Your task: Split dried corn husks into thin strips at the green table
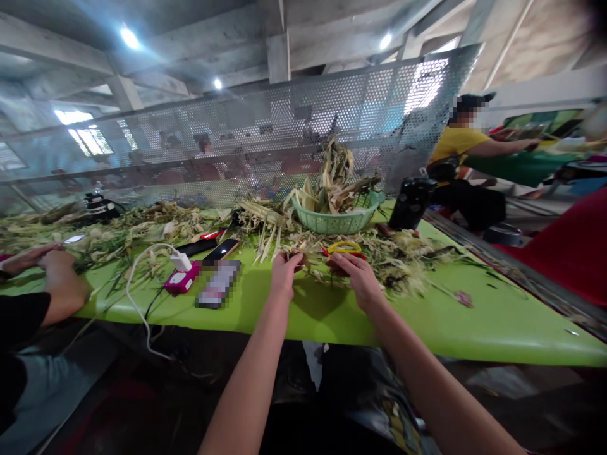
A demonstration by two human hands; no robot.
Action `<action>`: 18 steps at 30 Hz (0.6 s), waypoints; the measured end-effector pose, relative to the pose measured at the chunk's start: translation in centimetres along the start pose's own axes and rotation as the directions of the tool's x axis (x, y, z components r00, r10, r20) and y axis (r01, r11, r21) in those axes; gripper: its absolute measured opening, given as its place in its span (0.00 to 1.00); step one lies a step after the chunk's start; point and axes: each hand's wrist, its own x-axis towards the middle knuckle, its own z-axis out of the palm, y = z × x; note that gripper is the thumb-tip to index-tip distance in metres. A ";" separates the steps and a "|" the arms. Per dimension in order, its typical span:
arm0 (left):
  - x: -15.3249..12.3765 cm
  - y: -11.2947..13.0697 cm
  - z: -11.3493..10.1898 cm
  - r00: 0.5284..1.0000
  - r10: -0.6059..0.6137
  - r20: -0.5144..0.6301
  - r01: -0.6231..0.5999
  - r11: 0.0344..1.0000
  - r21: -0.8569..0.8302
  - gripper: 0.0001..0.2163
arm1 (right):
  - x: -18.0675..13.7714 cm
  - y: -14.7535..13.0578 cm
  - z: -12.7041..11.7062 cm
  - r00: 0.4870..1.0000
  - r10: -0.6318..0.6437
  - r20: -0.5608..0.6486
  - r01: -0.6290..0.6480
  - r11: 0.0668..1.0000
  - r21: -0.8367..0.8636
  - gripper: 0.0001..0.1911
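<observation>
My left hand (284, 272) is closed, its fingers pinching dry corn husk strips (303, 249) that lie on the green table (455, 316). My right hand (358, 275) rests beside it with its fingers curled on the same pile of husks, just below yellow- and red-handled scissors (345, 248). What sits inside the right fingers is hidden. A teal plastic basket (337, 220) heaped with husks stands just behind both hands.
A pink power bank with white charger and cable (183, 275), phones (220, 251) and a blurred item lie left of my hands. A co-worker's hands (45, 259) work at far left. A black device (410, 202), a perforated metal screen and a seated person are behind.
</observation>
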 end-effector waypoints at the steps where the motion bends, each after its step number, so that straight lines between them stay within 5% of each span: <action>1: 0.0 0.0 0.0 1.000 0.006 -0.003 -0.006 1.000 0.011 0.11 | 0.0 0.1 0.0 1.000 -0.003 0.002 0.003 1.000 0.001 0.21; 12: -0.6 0.3 0.3 0.998 0.046 0.033 -0.048 0.996 0.073 0.09 | 0.0 0.2 0.1 0.994 0.031 0.101 -0.027 0.999 -0.041 0.22; 18: -0.3 0.0 0.5 0.994 -0.073 0.080 0.084 0.986 -0.141 0.11 | 0.3 0.6 0.3 0.982 -0.063 0.181 0.104 0.969 -0.225 0.24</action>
